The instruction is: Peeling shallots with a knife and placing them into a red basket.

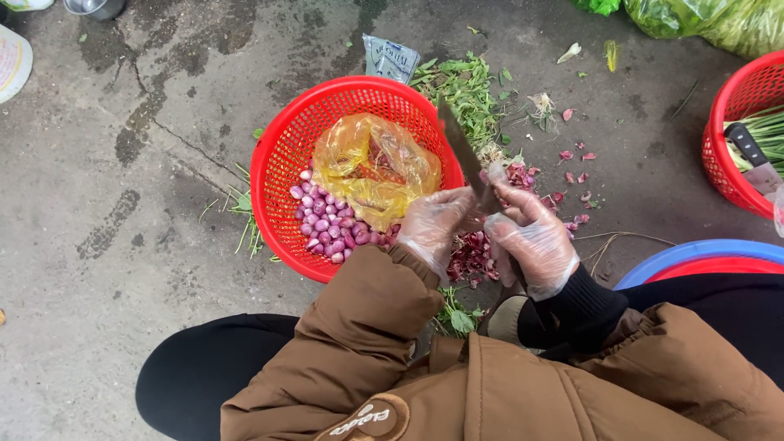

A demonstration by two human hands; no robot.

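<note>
Both hands wear thin clear plastic gloves. My right hand point(532, 243) grips a knife point(462, 151) whose long dark blade points up and away over the basket rim. My left hand point(436, 222) pinches something small against the blade's base; I cannot make out what it is. Just left of the hands stands a red plastic basket point(282, 159) holding several peeled purple shallots point(324, 222) and a crumpled yellow plastic bag point(376, 167). Purple shallot skins point(472, 255) lie heaped under my hands.
Green leaf trimmings point(467, 90) and scattered peels lie on the wet concrete floor beyond the knife. A second red basket point(731, 106) at the right holds green stalks and a cleaver point(755, 159). A blue-and-red basin rim point(704, 255) sits by my right arm. A small printed packet point(390, 57) lies behind the basket.
</note>
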